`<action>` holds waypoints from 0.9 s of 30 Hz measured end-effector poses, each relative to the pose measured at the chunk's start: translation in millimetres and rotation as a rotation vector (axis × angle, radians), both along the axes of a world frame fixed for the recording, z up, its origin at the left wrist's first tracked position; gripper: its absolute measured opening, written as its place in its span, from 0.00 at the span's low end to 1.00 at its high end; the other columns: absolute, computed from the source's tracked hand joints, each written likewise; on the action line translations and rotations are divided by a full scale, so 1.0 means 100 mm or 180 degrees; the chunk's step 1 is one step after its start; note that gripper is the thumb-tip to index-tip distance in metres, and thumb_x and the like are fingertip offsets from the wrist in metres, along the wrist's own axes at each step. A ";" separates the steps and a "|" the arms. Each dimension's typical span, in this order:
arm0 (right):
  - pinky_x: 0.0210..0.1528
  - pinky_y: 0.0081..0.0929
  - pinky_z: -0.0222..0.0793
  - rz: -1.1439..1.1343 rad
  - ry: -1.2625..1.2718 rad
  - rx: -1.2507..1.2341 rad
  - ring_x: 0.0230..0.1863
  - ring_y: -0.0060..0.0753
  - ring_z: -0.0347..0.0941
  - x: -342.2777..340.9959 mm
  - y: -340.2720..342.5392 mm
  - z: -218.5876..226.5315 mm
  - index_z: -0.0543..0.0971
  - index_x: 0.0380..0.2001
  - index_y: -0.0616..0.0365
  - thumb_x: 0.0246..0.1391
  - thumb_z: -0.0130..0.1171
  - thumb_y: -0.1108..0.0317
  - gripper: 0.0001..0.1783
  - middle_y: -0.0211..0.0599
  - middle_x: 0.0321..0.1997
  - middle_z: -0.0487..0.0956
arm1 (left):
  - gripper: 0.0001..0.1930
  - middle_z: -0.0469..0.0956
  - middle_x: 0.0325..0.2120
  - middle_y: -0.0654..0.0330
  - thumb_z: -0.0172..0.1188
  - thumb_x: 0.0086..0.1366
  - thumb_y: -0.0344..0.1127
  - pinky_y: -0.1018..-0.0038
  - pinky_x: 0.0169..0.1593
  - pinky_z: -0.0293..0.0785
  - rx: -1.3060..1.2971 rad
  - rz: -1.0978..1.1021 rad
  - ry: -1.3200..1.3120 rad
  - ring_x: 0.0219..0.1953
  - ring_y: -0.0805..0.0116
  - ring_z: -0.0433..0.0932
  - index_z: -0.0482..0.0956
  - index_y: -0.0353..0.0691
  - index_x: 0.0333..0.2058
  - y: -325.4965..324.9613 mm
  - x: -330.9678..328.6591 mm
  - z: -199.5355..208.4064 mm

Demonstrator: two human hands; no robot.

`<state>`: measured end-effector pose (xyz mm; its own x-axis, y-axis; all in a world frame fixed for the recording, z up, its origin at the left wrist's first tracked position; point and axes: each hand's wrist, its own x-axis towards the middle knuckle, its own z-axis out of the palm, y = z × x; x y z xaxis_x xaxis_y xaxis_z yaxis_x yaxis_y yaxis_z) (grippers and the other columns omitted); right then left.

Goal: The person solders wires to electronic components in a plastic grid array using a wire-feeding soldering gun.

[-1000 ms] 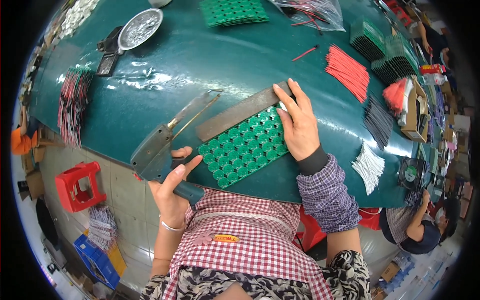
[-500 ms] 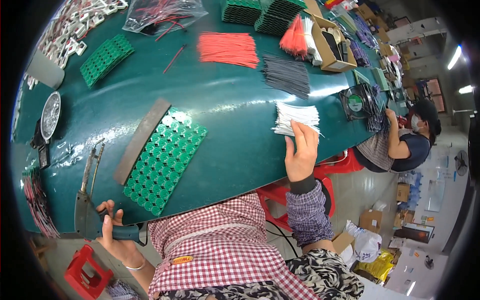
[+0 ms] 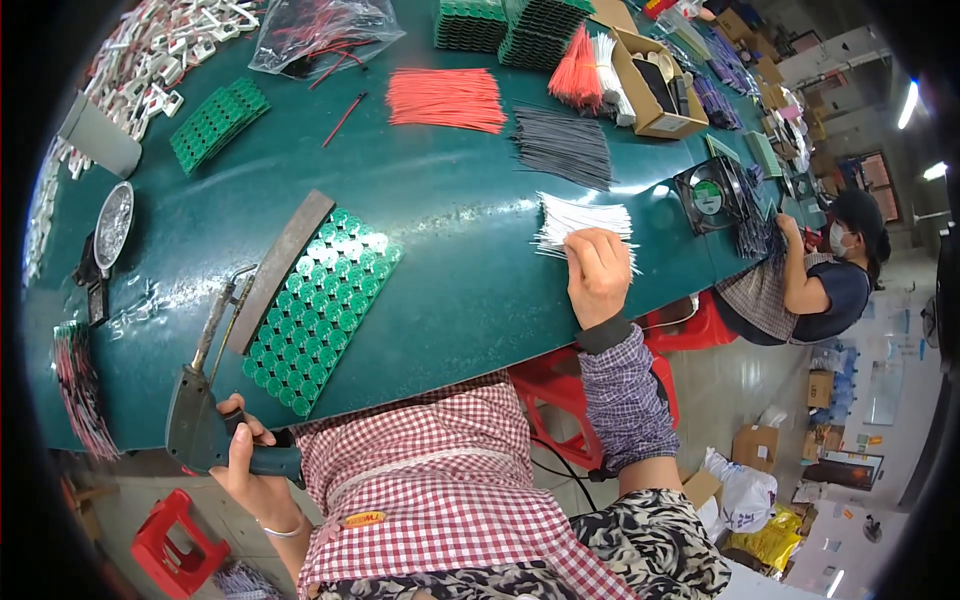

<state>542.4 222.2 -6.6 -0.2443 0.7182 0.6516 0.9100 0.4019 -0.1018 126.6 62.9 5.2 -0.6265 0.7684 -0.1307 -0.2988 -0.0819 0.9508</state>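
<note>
My left hand [image 3: 250, 465] is wrapped round the handle of a soldering gun [image 3: 190, 420], whose metal tip points up beside a dark flat bar [image 3: 285, 265]. Against the bar lies a green panel of round circuit boards [image 3: 325, 310], with shiny pads on some boards near its far end. Over on the right, my right hand [image 3: 598, 277] is closed, fingers curled down at the near edge of a pile of white wires [image 3: 580, 215]. Its fingertips are pressed onto white wire; how many strands they pinch is hidden.
Red wires [image 3: 445, 100] and black wires [image 3: 562, 147] lie in piles farther back. A round metal dish on a stand [image 3: 115, 225], a grey cup [image 3: 102, 135] and more green boards [image 3: 218, 125] are at left. A fan [image 3: 708, 195] and a co-worker [image 3: 820, 270] are at right.
My right hand's fingers have curled from stretched out to closed at the white wires. My left hand has brought the soldering gun right, its tip closer to the bar. The view has shifted slightly.
</note>
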 end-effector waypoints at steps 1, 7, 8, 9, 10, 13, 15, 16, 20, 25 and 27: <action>0.41 0.37 0.71 0.0005 -0.0011 -0.0018 0.41 0.41 0.76 0.00 0.01 0.00 0.80 0.34 0.58 0.46 0.67 0.81 0.11 0.35 0.36 0.79 | 0.22 0.78 0.48 0.46 0.61 0.60 0.25 0.77 0.34 0.76 0.0002 0.0005 0.0007 0.33 0.72 0.76 0.73 0.27 0.53 -0.01 0.00 -0.01; 0.40 0.38 0.70 0.0143 0.0260 -0.0270 0.38 0.44 0.73 0.07 0.05 -0.01 0.79 0.35 0.59 0.46 0.66 0.81 0.11 0.37 0.34 0.76 | 0.22 0.79 0.48 0.49 0.62 0.62 0.23 0.78 0.33 0.75 0.0125 -0.0082 -0.0026 0.35 0.71 0.76 0.73 0.31 0.55 -0.03 0.01 -0.02; 0.40 0.38 0.70 0.0143 0.0266 -0.0269 0.38 0.44 0.73 0.07 0.05 0.01 0.79 0.35 0.59 0.46 0.66 0.81 0.11 0.37 0.34 0.76 | 0.22 0.79 0.48 0.49 0.62 0.62 0.23 0.78 0.33 0.75 0.0124 -0.0091 -0.0038 0.35 0.71 0.76 0.73 0.31 0.55 -0.02 0.02 -0.02; 0.40 0.38 0.70 0.0176 0.0226 -0.0333 0.38 0.44 0.73 0.06 0.06 0.04 0.79 0.35 0.59 0.46 0.66 0.81 0.11 0.38 0.35 0.76 | 0.22 0.79 0.48 0.49 0.62 0.61 0.23 0.78 0.33 0.75 0.0118 -0.0096 -0.0047 0.35 0.71 0.76 0.73 0.31 0.56 -0.02 0.03 -0.01; 0.40 0.38 0.71 0.0207 0.0185 -0.0397 0.38 0.44 0.73 0.06 0.06 0.07 0.80 0.35 0.60 0.46 0.66 0.81 0.11 0.38 0.35 0.77 | 0.22 0.79 0.48 0.49 0.62 0.61 0.23 0.78 0.33 0.75 0.0114 -0.0094 -0.0039 0.35 0.71 0.76 0.73 0.31 0.56 -0.02 0.04 -0.01; 0.40 0.38 0.71 0.0164 0.0080 -0.0495 0.40 0.43 0.74 0.06 0.07 0.12 0.80 0.35 0.59 0.47 0.65 0.81 0.11 0.37 0.35 0.77 | 0.23 0.79 0.48 0.49 0.62 0.62 0.23 0.77 0.33 0.75 0.0146 -0.0109 -0.0049 0.35 0.71 0.76 0.72 0.31 0.56 0.01 0.07 0.00; 0.40 0.37 0.72 0.0183 0.0053 -0.0481 0.39 0.42 0.74 0.05 0.08 0.14 0.80 0.35 0.59 0.47 0.65 0.80 0.10 0.36 0.34 0.77 | 0.26 0.77 0.48 0.47 0.61 0.61 0.22 0.76 0.33 0.78 0.0121 -0.0111 -0.0102 0.33 0.70 0.76 0.69 0.31 0.59 0.04 0.11 0.04; 0.40 0.36 0.72 0.0207 0.0024 -0.0464 0.39 0.41 0.75 0.04 0.09 0.14 0.80 0.34 0.59 0.48 0.65 0.80 0.09 0.35 0.34 0.78 | 0.26 0.77 0.48 0.47 0.61 0.61 0.22 0.76 0.33 0.78 0.0119 -0.0111 -0.0102 0.33 0.70 0.76 0.69 0.31 0.59 0.05 0.13 0.04; 0.38 0.34 0.73 0.0084 -0.0012 -0.0441 0.37 0.39 0.76 0.02 0.09 0.20 0.81 0.34 0.58 0.47 0.66 0.79 0.09 0.33 0.32 0.78 | 0.26 0.77 0.47 0.47 0.61 0.61 0.22 0.76 0.32 0.77 0.0078 -0.0142 -0.0062 0.33 0.70 0.76 0.69 0.31 0.58 0.07 0.16 0.06; 0.33 0.32 0.74 0.0359 0.0012 -0.0308 0.35 0.36 0.76 0.00 0.17 0.24 0.84 0.35 0.57 0.46 0.66 0.79 0.11 0.32 0.31 0.78 | 0.26 0.77 0.47 0.46 0.62 0.60 0.23 0.76 0.32 0.76 0.0082 -0.0164 -0.0071 0.32 0.71 0.75 0.69 0.31 0.59 0.06 0.13 0.03; 0.33 0.32 0.74 0.0414 -0.0011 -0.0299 0.35 0.35 0.76 -0.04 0.20 0.27 0.85 0.35 0.56 0.45 0.66 0.80 0.12 0.32 0.31 0.78 | 0.27 0.78 0.48 0.46 0.62 0.60 0.23 0.75 0.32 0.76 0.0102 -0.0113 -0.0097 0.31 0.71 0.75 0.69 0.30 0.58 0.08 0.14 0.05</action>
